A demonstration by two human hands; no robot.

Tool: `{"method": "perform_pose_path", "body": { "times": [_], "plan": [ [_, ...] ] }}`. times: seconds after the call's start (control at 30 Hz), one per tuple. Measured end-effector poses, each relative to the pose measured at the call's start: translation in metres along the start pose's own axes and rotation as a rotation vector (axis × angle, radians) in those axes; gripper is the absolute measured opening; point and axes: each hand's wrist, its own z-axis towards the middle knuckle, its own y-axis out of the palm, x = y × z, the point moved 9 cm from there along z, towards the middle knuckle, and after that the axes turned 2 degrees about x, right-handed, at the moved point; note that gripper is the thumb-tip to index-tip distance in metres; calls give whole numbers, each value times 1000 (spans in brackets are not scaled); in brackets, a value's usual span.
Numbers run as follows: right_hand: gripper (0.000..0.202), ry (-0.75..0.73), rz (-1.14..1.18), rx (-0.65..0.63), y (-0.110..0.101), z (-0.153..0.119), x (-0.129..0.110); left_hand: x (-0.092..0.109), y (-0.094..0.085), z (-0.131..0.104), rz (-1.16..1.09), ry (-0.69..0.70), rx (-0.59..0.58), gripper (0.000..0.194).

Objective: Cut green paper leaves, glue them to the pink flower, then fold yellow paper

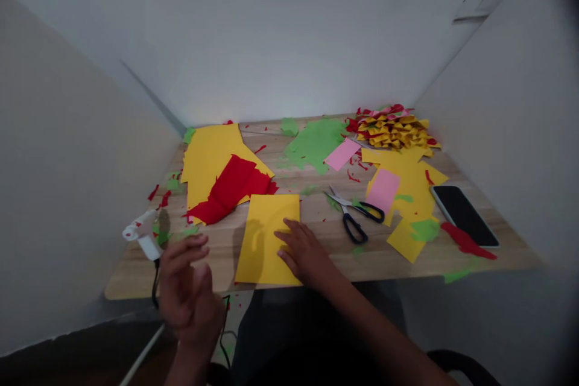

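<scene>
A yellow sheet of paper, rectangular and perhaps folded, lies at the front edge of the table. My right hand rests on its right side, fingers spread and flat. Raised in front of the table to the left of the sheet is my left hand, its fingers loosely bent and apart, with nothing visible in it. Black-handled scissors lie partly open to the right of the sheet. Behind the sheet on the left, a torn red piece of paper overlaps a larger yellow piece.
A white glue gun with a black cord stands at the left edge. Farther right lie a phone, pink paper, yellow offcuts and a pile of folded yellow pieces. Green scraps lie near the wall.
</scene>
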Motion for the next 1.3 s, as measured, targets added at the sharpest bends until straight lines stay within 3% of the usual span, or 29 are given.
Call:
{"method": "perform_pose_path", "body": {
  "times": [0.07,0.13,0.2,0.3,0.37,0.5,0.8,1.07,1.3],
  "plan": [
    [38,-4,-12,21,6,1,-1,8,19,-11,44,52,-160,10],
    [37,30,-49,50,6,-1,3,0,57,-27,126,54,-432,15],
    [33,51,-86,77,4,-4,10,-22,97,-46,161,15,-669,21],
    [27,28,-92,108,1,-14,17,-60,142,-66,203,-40,-866,30],
    [27,37,-91,141,-4,-19,25,-78,164,-79,287,0,-975,37],
    [35,115,-94,228,-20,-19,43,-93,180,-88,484,53,-968,41],
    [36,206,-23,288,-33,23,76,-84,198,-72,684,88,-888,41],
    [46,151,-168,189,-19,33,74,-90,201,-78,635,120,-868,49],
    [40,138,-260,172,-21,30,67,-90,199,-77,669,116,-856,46]
  ]
}}
